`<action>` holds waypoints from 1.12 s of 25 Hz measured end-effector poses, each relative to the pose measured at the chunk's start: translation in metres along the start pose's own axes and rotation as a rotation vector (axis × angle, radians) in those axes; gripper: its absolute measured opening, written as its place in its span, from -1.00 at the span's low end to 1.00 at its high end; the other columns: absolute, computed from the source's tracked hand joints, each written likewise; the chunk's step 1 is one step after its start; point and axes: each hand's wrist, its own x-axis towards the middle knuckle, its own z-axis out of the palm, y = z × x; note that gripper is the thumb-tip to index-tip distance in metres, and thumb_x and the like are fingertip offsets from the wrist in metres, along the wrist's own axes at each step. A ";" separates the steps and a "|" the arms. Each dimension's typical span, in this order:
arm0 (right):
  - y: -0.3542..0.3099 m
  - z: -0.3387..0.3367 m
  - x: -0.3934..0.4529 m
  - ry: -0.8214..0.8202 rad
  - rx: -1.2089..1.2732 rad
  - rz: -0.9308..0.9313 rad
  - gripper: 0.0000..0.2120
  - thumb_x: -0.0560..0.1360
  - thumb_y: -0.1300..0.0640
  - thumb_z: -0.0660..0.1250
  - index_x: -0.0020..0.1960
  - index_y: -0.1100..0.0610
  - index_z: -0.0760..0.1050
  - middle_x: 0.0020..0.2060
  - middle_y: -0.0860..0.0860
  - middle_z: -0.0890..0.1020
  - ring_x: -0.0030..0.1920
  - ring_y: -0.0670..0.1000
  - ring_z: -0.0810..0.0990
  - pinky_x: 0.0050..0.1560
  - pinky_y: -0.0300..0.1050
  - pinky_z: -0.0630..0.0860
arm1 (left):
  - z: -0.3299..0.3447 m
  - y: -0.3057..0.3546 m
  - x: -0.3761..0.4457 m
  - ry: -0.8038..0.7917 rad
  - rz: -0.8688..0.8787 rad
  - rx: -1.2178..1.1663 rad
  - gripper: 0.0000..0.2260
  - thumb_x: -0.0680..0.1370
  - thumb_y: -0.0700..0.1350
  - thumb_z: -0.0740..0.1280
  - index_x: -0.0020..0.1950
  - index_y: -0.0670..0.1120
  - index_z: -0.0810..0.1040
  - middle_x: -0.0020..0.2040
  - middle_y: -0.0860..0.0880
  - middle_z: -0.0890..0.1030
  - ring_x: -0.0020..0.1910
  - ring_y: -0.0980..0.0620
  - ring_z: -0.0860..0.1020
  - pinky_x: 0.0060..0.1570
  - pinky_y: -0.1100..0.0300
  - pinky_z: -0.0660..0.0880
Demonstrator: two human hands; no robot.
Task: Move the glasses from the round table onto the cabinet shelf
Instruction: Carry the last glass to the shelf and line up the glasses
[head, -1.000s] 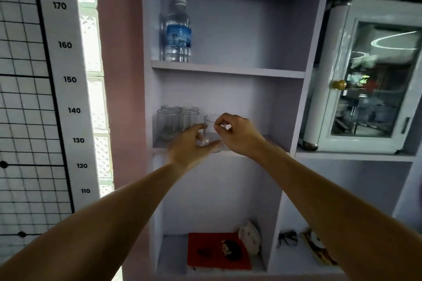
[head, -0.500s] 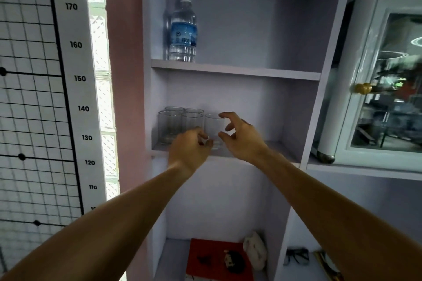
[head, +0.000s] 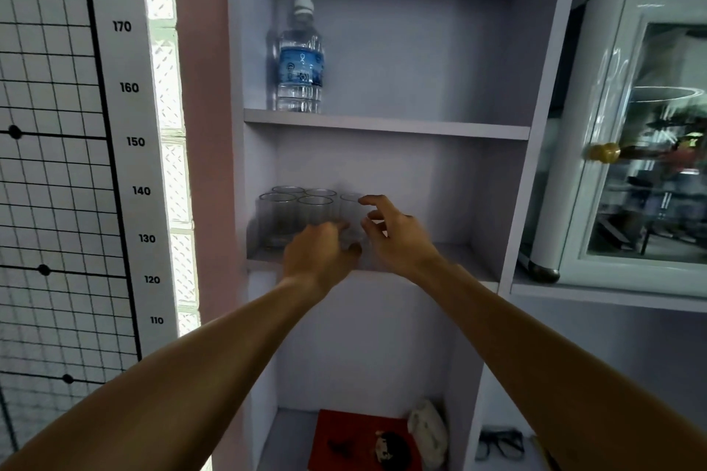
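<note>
Both bare arms reach up to the middle shelf [head: 440, 258] of the pale cabinet. A cluster of clear glasses [head: 294, 214] stands upright at the shelf's left end, four packed close in two rows. A fifth glass [head: 350, 216] stands just beside them at their 3 o'clock, on the shelf board between the two hands.

The left hand [head: 319, 254] sits at the 7 o'clock side of that fifth glass, fingers curled in front of its lower wall; the glass is blurred there, so I cannot tell whether the fingers press on it or only lie against it. The right hand [head: 398, 237] is at the glass's 3 o'clock, its fingers spread and bent, thumb and forefinger apart, with the fingertips [head: 367, 199] near the rim and seemingly just off the glass.

On the shelf above, at 12 o'clock from the glasses, stands a water bottle [head: 300, 61] with a blue label. At 9 o'clock, on the wall, hangs a height chart [head: 130, 141]. At 3 o'clock, in the next bay, sits a white glass-door cabinet [head: 646, 141] with a brass knob.
</note>
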 end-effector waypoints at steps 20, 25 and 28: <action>-0.005 0.024 0.019 0.081 0.033 -0.116 -0.70 0.59 0.06 0.27 0.32 -0.02 0.46 0.13 0.07 0.62 -0.01 0.08 0.64 0.04 0.00 0.62 | -0.022 -0.039 -0.005 0.025 -0.023 0.005 -0.60 0.49 0.15 0.33 -0.42 -0.10 0.48 -0.52 -0.01 0.52 -0.50 0.00 0.52 -0.50 0.22 0.37; -0.024 0.045 0.030 -0.016 0.049 -0.118 -0.70 0.62 0.02 0.23 0.35 0.00 0.45 0.19 0.11 0.63 0.10 0.13 0.63 0.12 0.02 0.58 | -0.041 -0.053 -0.012 0.066 -0.046 -0.066 -0.80 0.50 0.10 0.39 -0.21 0.01 0.56 -0.30 0.10 0.64 -0.33 0.15 0.58 -0.37 0.29 0.45; -0.028 0.048 0.034 0.006 0.045 -0.098 -0.78 0.62 0.06 0.23 0.24 0.08 0.47 0.12 0.12 0.66 0.07 0.14 0.64 0.06 0.03 0.59 | -0.041 -0.052 -0.013 0.069 -0.046 -0.113 -0.85 0.50 0.10 0.39 -0.12 0.04 0.55 -0.23 0.15 0.65 -0.28 0.17 0.60 -0.34 0.37 0.43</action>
